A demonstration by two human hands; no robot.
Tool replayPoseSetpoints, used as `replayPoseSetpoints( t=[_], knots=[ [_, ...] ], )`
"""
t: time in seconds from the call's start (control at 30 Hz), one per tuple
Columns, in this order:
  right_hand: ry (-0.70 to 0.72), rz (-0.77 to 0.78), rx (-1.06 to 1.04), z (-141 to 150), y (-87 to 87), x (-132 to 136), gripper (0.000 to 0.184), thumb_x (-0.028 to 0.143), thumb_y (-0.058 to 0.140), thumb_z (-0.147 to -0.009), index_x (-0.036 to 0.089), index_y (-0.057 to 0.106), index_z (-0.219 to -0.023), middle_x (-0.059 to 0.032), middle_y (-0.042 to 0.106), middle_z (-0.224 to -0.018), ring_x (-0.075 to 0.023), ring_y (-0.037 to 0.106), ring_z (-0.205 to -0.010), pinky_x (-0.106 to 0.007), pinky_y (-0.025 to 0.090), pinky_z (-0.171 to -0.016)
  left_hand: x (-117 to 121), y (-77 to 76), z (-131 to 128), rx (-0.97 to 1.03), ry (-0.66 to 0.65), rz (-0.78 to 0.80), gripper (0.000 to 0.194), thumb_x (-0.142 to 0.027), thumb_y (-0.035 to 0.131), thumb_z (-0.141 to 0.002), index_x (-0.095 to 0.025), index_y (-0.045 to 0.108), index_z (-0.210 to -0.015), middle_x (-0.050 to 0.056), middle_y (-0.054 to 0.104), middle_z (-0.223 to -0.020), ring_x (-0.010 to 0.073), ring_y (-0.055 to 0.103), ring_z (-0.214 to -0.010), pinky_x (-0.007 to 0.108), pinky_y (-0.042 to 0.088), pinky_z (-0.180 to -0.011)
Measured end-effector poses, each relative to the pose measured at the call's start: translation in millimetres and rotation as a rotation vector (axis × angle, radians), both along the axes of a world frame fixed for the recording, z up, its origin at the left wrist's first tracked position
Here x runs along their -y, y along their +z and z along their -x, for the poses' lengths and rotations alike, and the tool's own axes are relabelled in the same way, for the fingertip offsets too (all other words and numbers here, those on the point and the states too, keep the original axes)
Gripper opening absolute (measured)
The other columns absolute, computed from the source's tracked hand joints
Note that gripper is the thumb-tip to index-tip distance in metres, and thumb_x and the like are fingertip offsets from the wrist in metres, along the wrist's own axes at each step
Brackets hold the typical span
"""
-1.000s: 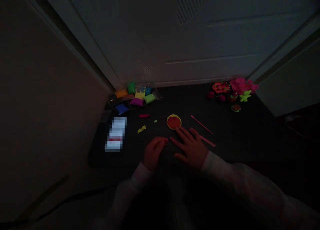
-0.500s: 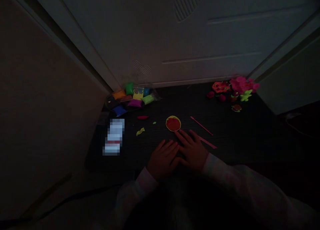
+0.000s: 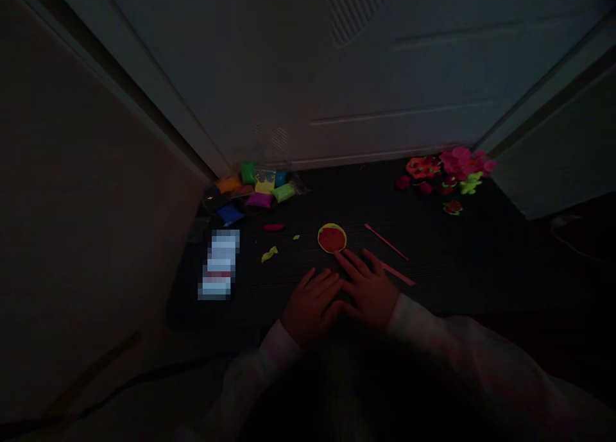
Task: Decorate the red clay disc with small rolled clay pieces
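Both hands rest on the dark table, fingers stretched out, with their thumbs meeting near the front edge. My left hand (image 3: 308, 307) lies flat and holds nothing. My right hand (image 3: 368, 291) is also flat, its index fingertip by the lower rim of a flat red clay disc (image 3: 332, 240) with a yellow border. Partly under or beside the right fingers lies a pink flat clay tool (image 3: 399, 274). Beyond it is a thin pink modelling stick (image 3: 386, 242). Left of the disc are a red clay piece (image 3: 274, 228), a small green bit (image 3: 296, 237) and a yellow clay lump (image 3: 269, 255).
Several bags of coloured clay (image 3: 260, 200) lie at the back left. A lit, pixelated phone-like rectangle (image 3: 219, 265) is at the left. Pink and orange clay figures (image 3: 462, 163) stand at the back right. A pale door or panel (image 3: 289, 63) rises behind the table.
The view has shifted very slightly. Both hands keep the same pose, and the clay pieces lie where they were.
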State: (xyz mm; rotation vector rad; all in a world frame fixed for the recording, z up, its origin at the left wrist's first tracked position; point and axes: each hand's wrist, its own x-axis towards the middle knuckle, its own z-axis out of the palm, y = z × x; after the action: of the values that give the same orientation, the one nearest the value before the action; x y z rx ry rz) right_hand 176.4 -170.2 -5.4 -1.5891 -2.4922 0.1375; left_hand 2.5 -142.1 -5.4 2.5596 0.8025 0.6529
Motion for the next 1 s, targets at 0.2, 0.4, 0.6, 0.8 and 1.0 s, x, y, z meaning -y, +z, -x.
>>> replayPoseSetpoints(
  t=[0.2,0.4,0.6,0.8,1.0],
  knots=[
    [-0.017,-0.055,0.001,-1.1,2.8,2.0,0.055,0.052,0.035,-0.080,0.027,0.030,-0.129,-0.0154,0.027,-0.137,-0.0267,0.025,-0.124,-0.049,0.015,-0.096,-0.1,-1.6,6.9,0.111,0.233,0.033,0.031,-0.019,0.037,-0.084,-0.011,0.050,-0.111,0.013,0.058,-0.110,0.0191,0.049,-0.108,0.038,0.044,-0.089],
    [-0.026,-0.074,0.011,-4.3,1.3,6.0,0.055,0.052,0.038,-0.079,0.028,0.034,-0.128,-0.0151,0.029,-0.136,-0.0278,0.028,-0.122,-0.048,0.016,-0.095,0.1,-7.3,4.7,0.150,0.313,0.035,0.028,-0.016,0.040,-0.082,-0.013,0.054,-0.105,0.012,0.059,-0.107,0.0205,0.050,-0.105,0.042,0.044,-0.089],
    [0.005,-0.049,0.026,-4.9,0.6,5.1,0.054,0.054,0.036,-0.078,0.030,0.034,-0.127,-0.0134,0.030,-0.136,-0.0281,0.029,-0.122,-0.049,0.015,-0.095,-0.7,-8.8,3.5,0.146,0.314,0.038,0.027,-0.015,0.040,-0.081,-0.015,0.055,-0.103,0.011,0.059,-0.105,0.0209,0.050,-0.105,0.043,0.044,-0.087],
    [-0.007,-0.043,0.020,-4.6,0.4,4.2,0.054,0.055,0.035,-0.078,0.032,0.034,-0.127,-0.0123,0.030,-0.136,-0.0290,0.028,-0.122,-0.050,0.015,-0.095,-0.2,-8.2,3.4,0.128,0.313,0.034,0.025,-0.016,0.042,-0.080,-0.014,0.056,-0.101,0.011,0.060,-0.104,0.0212,0.050,-0.104,0.043,0.044,-0.087],
    [-0.013,-0.063,-0.001,-7.7,2.2,4.6,0.055,0.049,0.040,-0.078,0.028,0.032,-0.128,-0.0149,0.028,-0.136,-0.0282,0.029,-0.121,-0.048,0.019,-0.094,-1.0,-8.3,3.3,0.099,0.317,0.020,0.026,-0.016,0.041,-0.081,-0.012,0.056,-0.102,0.012,0.059,-0.103,0.0217,0.049,-0.103,0.043,0.044,-0.086]
  ],
)
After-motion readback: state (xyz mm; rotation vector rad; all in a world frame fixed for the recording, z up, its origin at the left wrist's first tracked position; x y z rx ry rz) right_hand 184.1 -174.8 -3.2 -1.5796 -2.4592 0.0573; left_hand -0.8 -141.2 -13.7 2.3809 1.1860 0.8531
